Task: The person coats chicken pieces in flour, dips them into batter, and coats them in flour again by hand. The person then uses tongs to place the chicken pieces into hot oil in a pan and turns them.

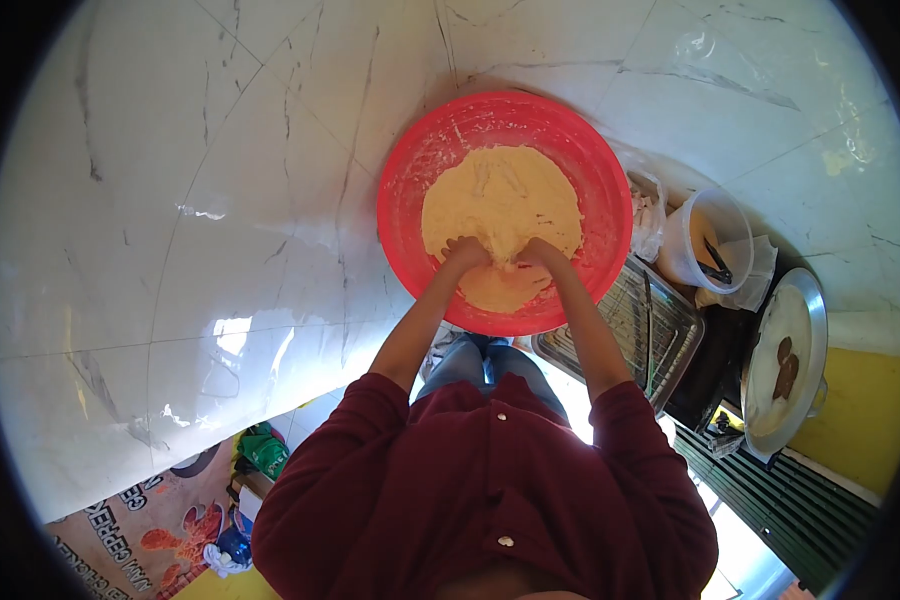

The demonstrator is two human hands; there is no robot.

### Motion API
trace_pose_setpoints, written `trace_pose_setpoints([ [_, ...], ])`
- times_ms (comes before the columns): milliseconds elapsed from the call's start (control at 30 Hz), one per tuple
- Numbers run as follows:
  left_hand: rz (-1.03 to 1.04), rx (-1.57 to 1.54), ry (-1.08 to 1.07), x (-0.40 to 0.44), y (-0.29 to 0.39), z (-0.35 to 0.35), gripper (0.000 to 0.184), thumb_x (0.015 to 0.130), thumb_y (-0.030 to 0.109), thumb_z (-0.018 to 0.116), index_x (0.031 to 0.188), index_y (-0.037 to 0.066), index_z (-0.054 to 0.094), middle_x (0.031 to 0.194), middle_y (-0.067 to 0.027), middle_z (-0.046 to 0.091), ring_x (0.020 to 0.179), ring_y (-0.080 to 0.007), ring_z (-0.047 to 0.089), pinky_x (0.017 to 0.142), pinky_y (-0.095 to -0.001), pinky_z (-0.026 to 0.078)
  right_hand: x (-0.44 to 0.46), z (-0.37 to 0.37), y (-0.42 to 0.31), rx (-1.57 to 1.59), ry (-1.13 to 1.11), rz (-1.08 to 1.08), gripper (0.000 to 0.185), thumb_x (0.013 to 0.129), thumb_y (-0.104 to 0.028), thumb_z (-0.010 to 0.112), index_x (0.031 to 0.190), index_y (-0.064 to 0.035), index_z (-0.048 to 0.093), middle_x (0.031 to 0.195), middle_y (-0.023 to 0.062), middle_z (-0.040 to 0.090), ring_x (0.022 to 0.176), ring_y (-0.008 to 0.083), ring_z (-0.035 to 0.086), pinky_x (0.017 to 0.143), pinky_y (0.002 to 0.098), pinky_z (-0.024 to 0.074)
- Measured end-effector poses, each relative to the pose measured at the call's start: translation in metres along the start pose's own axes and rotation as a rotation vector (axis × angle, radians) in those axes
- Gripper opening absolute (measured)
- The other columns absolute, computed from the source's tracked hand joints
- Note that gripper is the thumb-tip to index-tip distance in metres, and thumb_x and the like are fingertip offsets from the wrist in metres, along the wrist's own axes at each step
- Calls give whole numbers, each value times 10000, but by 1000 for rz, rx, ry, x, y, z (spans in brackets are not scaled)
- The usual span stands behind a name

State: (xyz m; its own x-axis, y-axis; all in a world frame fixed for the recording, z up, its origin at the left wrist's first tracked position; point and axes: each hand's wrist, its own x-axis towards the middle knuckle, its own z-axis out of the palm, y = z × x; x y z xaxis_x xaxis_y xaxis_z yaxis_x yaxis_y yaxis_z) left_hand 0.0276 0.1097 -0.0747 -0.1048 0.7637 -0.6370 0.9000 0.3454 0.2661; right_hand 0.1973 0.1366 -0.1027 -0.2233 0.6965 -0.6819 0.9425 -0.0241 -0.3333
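Note:
A large red basin (610, 215) stands on the tiled surface and holds pale yellow flour or powder (505, 195). Both of my hands reach into the near half of it. The fingers of my left hand (467, 252) are partly sunk in the powder, left of centre. Just to the right, my right hand (538, 254) is also dipped in, its fingertips covered. A small mound of powder lies between the two hands. Whether either hand grips any powder is hidden.
Right of the basin are a metal tray with a rack (625, 320), a clear plastic tub (678, 240) with black-handled tongs, a plastic bag (646, 215) and a round metal pan (762, 400) with brown pieces. Glossy white tiles (240, 200) extend left.

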Motion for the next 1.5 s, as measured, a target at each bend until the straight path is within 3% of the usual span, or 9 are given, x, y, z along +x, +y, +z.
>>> trace_pose_setpoints([
  [67,-42,-91,-131,33,-21,0,312,721,245,566,970,71,639,1129,-86,534,1080,-265,419,869,-408,326,-7,-25,10,-582,80,-703,328,675,-218,624,911,10,614,730,207,603,748,262,612,675,332,474],
  [167,317,-615,-101,49,-47,-6,283,720,214,559,960,88,639,981,-112,615,954,-255,557,806,-369,414,-21,-36,15,372,325,-158,226,691,-136,597,862,11,619,740,200,609,744,255,620,633,348,482],
  [400,145,-222,387,-32,-17,-67,243,703,169,562,914,80,642,899,-119,631,862,-257,601,722,-354,470,-55,-42,-6,501,560,41,175,649,-31,624,815,20,601,701,192,609,602,260,617,550,333,482],
  [567,277,-372,375,-27,-30,-42,232,688,153,575,889,54,635,859,-148,625,816,-270,608,691,-362,475,-28,4,28,196,908,-417,114,686,-47,620,772,24,600,533,123,570,424,177,573,434,301,450],
  [667,376,-364,522,-53,-27,-43,229,717,208,635,813,1,619,683,-132,620,633,-206,616,553,-311,457,-80,-28,-10,815,515,-175,84,711,-55,608,733,23,585,530,101,562,475,159,586,453,284,439],
  [900,595,-444,800,-91,-29,-26,282,728,268,629,883,32,626,786,-146,616,776,-266,593,755,-361,426,-114,-26,-25,757,803,-267,144,704,-104,649,773,2,581,529,94,539,542,209,591,538,318,479],
  [967,578,-5,909,-92,-41,-11,280,737,262,624,907,40,624,791,-141,615,790,-262,589,794,-362,403,-87,9,1,-285,947,-252,208,696,-174,667,751,8,582,560,102,542,592,267,588,585,355,471],
  [1367,546,-646,404,-128,-40,-17,236,825,203,536,941,5,594,749,-135,617,670,-246,605,604,-310,463,-166,-30,-36,788,480,-37,172,731,-124,634,786,32,585,724,214,586,668,301,596,573,355,456],
  [1500,591,-477,563,-115,-36,-6,207,831,170,526,872,-15,608,663,-117,609,572,-220,598,532,-287,450,-150,-9,-21,474,657,-35,146,734,-82,638,706,40,562,589,164,547,464,249,526,452,367,401],
])
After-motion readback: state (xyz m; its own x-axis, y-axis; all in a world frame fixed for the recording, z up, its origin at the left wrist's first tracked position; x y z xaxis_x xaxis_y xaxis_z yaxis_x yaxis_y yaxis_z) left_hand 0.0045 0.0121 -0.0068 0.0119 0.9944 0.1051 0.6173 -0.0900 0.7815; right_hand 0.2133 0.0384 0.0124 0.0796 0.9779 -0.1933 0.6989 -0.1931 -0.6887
